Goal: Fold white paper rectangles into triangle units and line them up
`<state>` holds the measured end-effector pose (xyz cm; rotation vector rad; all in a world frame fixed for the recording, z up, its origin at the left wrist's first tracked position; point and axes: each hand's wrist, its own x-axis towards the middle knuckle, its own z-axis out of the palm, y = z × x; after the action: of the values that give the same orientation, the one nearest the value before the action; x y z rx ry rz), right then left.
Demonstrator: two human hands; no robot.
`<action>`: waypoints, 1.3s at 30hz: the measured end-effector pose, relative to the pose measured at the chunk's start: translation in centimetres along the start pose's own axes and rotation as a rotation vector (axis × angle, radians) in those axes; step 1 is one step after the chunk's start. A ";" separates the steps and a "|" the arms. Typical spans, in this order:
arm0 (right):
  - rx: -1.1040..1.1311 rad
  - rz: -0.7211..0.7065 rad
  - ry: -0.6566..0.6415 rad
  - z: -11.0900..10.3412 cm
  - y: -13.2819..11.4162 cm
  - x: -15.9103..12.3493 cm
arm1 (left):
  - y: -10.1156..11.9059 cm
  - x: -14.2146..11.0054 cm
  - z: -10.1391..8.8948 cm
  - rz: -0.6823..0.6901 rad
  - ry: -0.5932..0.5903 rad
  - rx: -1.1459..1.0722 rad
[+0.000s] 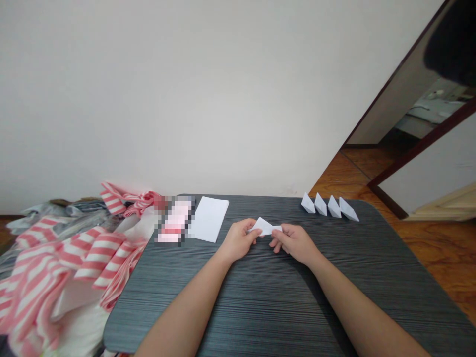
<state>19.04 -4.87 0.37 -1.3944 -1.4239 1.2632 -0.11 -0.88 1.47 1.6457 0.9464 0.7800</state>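
Over the middle of the dark tabletop [260, 302], the left hand [240, 240] and the right hand [296, 242] each pinch one end of a folded white paper [265, 227], its pointed peak up between them. Near the far left corner lies a stack of white sheets [210, 219], just beside a pixelated pink-and-white object [174, 220]. Toward the far right corner, four folded paper pieces [327, 205] stand in a row along the far edge.

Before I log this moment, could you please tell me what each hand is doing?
Left hand: closed on the folded paper.
Right hand: pinching its other end.
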 end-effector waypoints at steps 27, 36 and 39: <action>0.100 0.033 -0.091 0.5 -0.6 -0.2 | 0.7 -0.2 0.1 0.008 -0.033 -0.037; 0.055 0.019 -0.095 0.4 -1.2 -0.3 | 0.6 -0.3 0.2 0.025 -0.063 0.065; 0.019 0.012 -0.077 0.5 -1.2 -0.3 | 0.7 -0.4 0.3 0.055 -0.046 0.113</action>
<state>18.36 -5.12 1.46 -1.3562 -1.4529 1.3478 0.14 -1.45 2.06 1.7863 0.9309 0.7339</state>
